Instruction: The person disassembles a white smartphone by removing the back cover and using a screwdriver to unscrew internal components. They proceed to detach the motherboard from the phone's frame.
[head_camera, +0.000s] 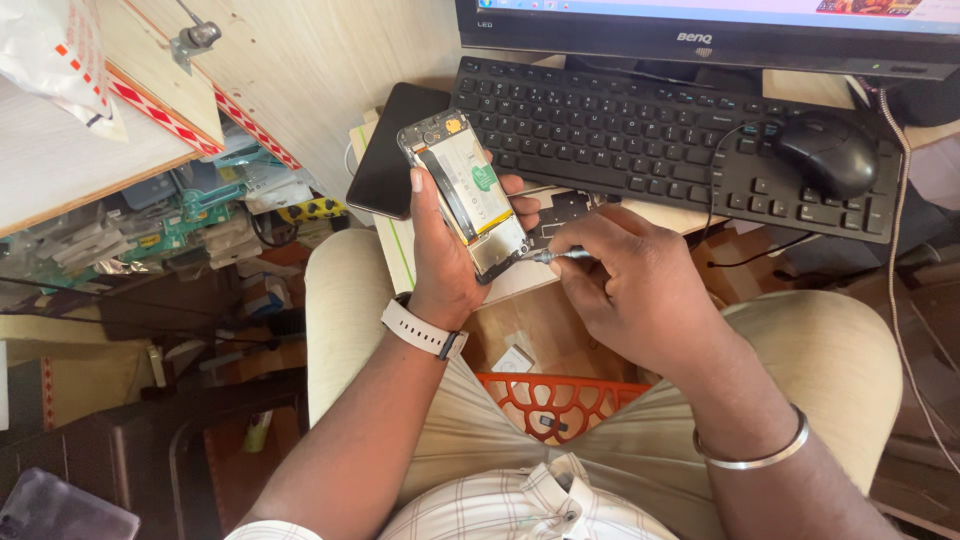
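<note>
Right hand (640, 290) with screwdriver (560, 256) at green-labelled opened phone (465, 195).

1 head view, close, steeply down, perhaps slightly forward.

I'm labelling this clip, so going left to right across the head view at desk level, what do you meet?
Cluttered shelf of parts → dark phone lying flat → opened phone in the left hand → screwdriver in the right hand → black mouse on the keyboard.

Screwdriver (562, 256) shaft mostly hidden; monitor (700, 35) apparently cut off above.
</note>
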